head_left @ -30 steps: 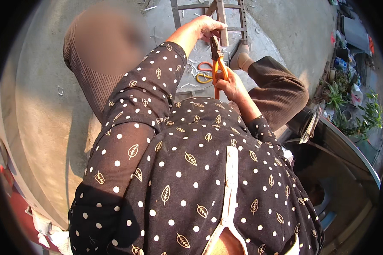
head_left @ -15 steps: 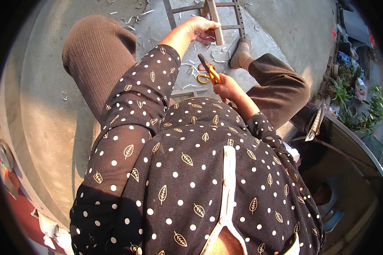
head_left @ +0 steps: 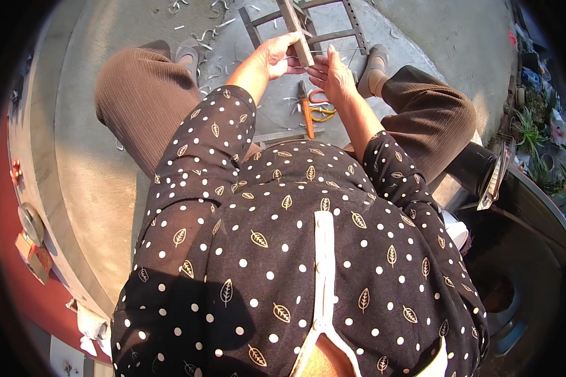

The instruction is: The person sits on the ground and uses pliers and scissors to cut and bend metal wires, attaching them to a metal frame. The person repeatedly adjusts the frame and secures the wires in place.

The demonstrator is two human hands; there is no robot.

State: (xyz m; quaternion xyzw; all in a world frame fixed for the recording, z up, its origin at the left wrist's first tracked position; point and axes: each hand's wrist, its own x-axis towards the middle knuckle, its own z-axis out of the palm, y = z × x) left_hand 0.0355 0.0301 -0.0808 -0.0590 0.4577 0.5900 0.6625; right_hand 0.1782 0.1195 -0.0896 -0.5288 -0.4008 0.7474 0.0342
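A wooden bar (head_left: pixel 295 34), part of a small frame, stands between my two hands at the top of the view. My left hand (head_left: pixel 275 58) is closed against its left side, thumb on the wood and fingers curled around behind its lower end. A thin wire (head_left: pixel 322 51) crosses at the bar and runs out to the right. On that side my right hand (head_left: pixel 334 76) pinches the wire, thumb up, fingers beside the bar's end. Pliers with orange handles (head_left: pixel 307 116) lie below the hands. Scissors with yellow and red handles (head_left: pixel 322 113) rest right next to them.
A dark frame with crossbars (head_left: pixel 352 28) lies behind the bar. Pale curled strips (head_left: pixel 223 24) litter the concrete floor (head_left: pixel 151 28). My knees spread to both sides. Plants (head_left: pixel 529 129) and bags line the right edge; a dark basin (head_left: pixel 516 251) sits at lower right.
My right hand has put the pliers down beside the scissors and moved up to the wire at the bar. The bar has shifted left and leans more; my left hand stays at it.
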